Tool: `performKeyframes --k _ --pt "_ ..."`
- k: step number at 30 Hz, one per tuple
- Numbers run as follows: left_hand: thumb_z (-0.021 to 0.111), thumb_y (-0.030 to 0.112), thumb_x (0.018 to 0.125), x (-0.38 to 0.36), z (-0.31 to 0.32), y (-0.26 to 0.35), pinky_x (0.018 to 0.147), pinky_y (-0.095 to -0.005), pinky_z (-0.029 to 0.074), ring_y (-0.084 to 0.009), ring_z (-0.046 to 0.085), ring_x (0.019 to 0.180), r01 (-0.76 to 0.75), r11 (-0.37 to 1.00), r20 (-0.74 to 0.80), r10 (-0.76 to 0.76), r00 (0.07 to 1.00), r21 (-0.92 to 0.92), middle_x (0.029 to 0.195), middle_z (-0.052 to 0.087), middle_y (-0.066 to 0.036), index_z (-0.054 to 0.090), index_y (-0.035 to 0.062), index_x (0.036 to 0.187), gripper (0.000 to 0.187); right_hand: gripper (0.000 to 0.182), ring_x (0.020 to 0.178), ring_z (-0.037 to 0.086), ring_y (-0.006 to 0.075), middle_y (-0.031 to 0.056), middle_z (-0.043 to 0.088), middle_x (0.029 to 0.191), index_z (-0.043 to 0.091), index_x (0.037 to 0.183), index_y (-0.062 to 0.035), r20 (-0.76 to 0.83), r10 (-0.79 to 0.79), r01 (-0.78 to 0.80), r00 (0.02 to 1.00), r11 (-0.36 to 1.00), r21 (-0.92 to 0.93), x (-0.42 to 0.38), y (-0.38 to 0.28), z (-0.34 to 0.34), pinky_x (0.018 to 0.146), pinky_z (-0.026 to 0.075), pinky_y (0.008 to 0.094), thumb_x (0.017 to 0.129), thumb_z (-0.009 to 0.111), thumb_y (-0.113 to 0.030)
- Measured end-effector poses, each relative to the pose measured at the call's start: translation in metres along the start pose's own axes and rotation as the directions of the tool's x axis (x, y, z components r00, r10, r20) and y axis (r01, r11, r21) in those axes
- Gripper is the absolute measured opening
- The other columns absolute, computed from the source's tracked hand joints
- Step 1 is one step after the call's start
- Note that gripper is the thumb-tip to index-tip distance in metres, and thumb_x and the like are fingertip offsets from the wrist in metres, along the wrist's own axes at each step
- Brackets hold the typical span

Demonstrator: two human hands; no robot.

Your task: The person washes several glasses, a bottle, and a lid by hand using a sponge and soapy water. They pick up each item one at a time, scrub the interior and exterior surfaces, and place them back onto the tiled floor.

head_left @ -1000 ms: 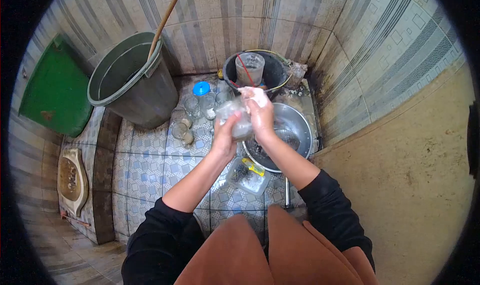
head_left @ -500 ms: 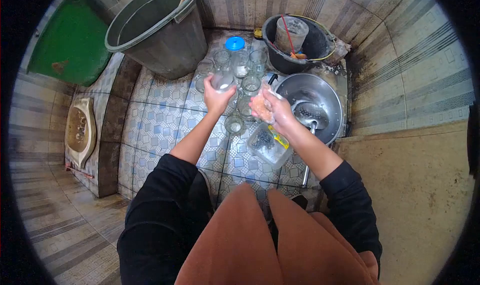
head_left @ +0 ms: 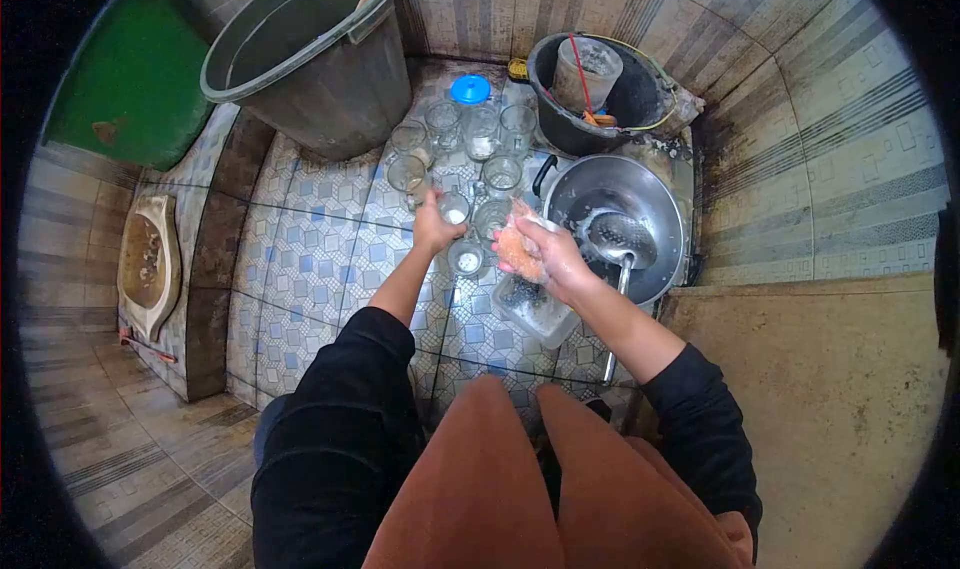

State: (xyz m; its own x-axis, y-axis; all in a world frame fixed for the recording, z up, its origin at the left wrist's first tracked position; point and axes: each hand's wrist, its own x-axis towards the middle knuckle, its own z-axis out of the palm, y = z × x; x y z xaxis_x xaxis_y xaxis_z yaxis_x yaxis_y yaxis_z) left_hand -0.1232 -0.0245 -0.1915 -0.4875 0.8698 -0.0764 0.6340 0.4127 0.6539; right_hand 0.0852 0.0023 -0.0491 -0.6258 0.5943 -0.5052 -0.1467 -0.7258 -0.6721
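My left hand (head_left: 433,229) has its fingers around a clear glass (head_left: 455,206), low among the other glasses on the tiled floor. Soapy foam covers my right hand (head_left: 556,259), which grips an orange sponge (head_left: 519,254) above a clear plastic tub (head_left: 545,324). Several glass mugs stand around my left hand, among them one mug (head_left: 501,172) behind the held glass and another mug (head_left: 406,173) to its left. A small glass (head_left: 466,260) sits just in front. Farther back is a jar with a blue lid (head_left: 470,90).
At the right is a large metal pan (head_left: 660,184) with a perforated ladle (head_left: 622,237) in it. Behind it stands a black basin (head_left: 560,119) holding a plastic container (head_left: 588,74). A tall grey bin (head_left: 340,109) is at the back left, with a squat toilet (head_left: 150,269) beyond a raised ledge.
My left hand has lowered the glass and brought it nearer, down among the others. My right hand still holds the sponge and has shifted slightly downward over the tub.
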Motion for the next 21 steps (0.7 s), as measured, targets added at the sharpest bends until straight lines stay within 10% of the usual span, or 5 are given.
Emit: performKeyframes --k 16,21 --pt "0.058 0.025 0.062 0.043 0.014 0.009 0.087 -0.0360 0.036 -0.0295 0.042 0.106 0.003 0.997 0.105 0.005 0.994 -0.080 0.113 0.044 -0.017 0.043 0.0060 0.110 0.054 0.030 0.074 0.058 0.0204 0.0108 0.057 0.085 0.047 0.100 -0.0016 -0.021 0.003 -0.002 1.000 0.998 0.061 0.002 -0.016 -0.012 0.058 0.051 0.0323 0.080 0.052 -0.023" --pt "0.051 0.028 0.070 0.067 0.025 0.038 0.089 -0.0433 0.032 -0.0276 0.043 0.106 -0.091 0.888 0.334 -0.073 0.940 0.451 0.117 0.044 -0.008 0.049 0.0156 0.110 0.042 0.031 0.078 0.057 0.0214 0.0121 0.056 0.090 0.045 0.105 -0.0027 -0.049 -0.009 0.012 0.999 0.998 0.062 0.000 -0.025 -0.012 0.060 0.050 0.0326 0.082 0.049 -0.023"
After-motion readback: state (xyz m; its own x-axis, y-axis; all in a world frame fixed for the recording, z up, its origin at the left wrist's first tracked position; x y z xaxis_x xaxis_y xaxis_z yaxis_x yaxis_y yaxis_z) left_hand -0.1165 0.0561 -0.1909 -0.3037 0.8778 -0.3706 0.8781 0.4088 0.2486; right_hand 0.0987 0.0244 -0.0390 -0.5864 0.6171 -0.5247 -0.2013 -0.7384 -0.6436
